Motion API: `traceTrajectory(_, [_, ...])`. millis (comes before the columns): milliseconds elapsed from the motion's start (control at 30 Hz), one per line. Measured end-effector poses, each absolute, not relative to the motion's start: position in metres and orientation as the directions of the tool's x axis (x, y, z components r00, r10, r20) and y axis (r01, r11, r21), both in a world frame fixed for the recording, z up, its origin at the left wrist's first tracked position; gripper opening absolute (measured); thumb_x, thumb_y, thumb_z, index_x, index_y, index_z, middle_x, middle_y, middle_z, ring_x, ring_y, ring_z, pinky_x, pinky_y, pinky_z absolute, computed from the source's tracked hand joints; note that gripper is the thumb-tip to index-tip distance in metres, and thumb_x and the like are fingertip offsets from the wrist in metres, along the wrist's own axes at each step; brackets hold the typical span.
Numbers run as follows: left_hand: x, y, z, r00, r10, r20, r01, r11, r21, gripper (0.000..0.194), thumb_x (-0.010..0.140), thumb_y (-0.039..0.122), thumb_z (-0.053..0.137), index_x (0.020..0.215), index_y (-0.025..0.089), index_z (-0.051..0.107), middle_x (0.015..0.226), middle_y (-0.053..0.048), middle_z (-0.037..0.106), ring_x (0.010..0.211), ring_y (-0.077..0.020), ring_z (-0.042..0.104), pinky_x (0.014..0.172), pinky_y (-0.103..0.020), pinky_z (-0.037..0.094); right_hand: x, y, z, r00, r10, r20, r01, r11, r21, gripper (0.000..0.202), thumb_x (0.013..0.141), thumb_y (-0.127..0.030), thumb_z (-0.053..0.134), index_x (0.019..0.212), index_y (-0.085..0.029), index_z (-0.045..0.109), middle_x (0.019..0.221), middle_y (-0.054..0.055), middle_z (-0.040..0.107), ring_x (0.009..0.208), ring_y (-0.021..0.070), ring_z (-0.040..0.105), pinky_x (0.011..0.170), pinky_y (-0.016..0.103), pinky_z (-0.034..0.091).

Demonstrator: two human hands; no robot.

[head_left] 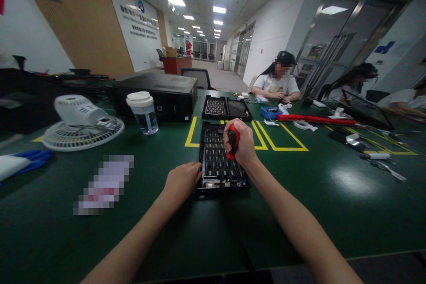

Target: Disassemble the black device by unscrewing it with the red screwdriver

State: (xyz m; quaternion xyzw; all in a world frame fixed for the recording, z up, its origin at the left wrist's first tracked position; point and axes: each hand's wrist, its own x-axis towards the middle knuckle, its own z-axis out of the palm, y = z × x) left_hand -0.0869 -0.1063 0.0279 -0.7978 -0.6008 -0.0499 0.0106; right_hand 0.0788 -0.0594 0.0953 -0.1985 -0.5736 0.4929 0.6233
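Observation:
My right hand (244, 142) is wrapped round the red and black handle of a screwdriver (234, 141). The handle stands nearly upright over a shallow black plastic case (200, 153), and I cannot make out the tip. Inside the case is a dark grid of rounded cells (216, 164), with small light-coloured parts and wiring (213, 184) along the near end. My left hand (184, 177) grips the case's left wall near its front corner, fingertips partly hidden by the edge.
Beyond lies a second open black case (213, 107). Leftward are a lidded cup (143, 113), a white fan (83, 122), a black box-shaped machine (159, 93) and blue-white gloves (23, 164). A blue bin (270, 112) and a red strip (316, 119) lie rightward. A person (278, 82) sits across the table.

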Motion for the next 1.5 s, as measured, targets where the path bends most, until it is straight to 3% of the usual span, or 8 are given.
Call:
traceTrajectory(1100, [-0.085,-0.106,0.027,0.260,0.963,0.072,0.963,-0.263,0.048,0.029,0.087,0.035,0.036,0.108,0.026,0.055,0.099,-0.004,0.062,0.082,-0.0183,0.061,0.064,-0.026,0.045,0.079,-0.068,0.091,0.252,0.818,0.517,-0.204,0.567,-0.798,0.025,0.085,-0.039,0.040,0.072,-0.019,0.047,0.049,-0.007,0.042,0.033,0.0034,0.036,0.032,0.016,0.026])
traceTrajectory(1500, [-0.084,-0.106,0.029,0.257,0.964,0.065,0.964,-0.261,0.058,0.029,0.087,0.034,0.037,0.109,0.026,0.055,0.099,-0.004,0.062,0.083,-0.0184,0.061,0.064,-0.026,0.045,0.076,-0.070,0.092,0.311,0.798,0.517,-0.146,0.578,-0.803,0.024,0.086,-0.040,0.040,0.074,-0.020,0.048,0.052,-0.007,0.042,0.035,0.0035,0.036,0.032,0.017,0.026])
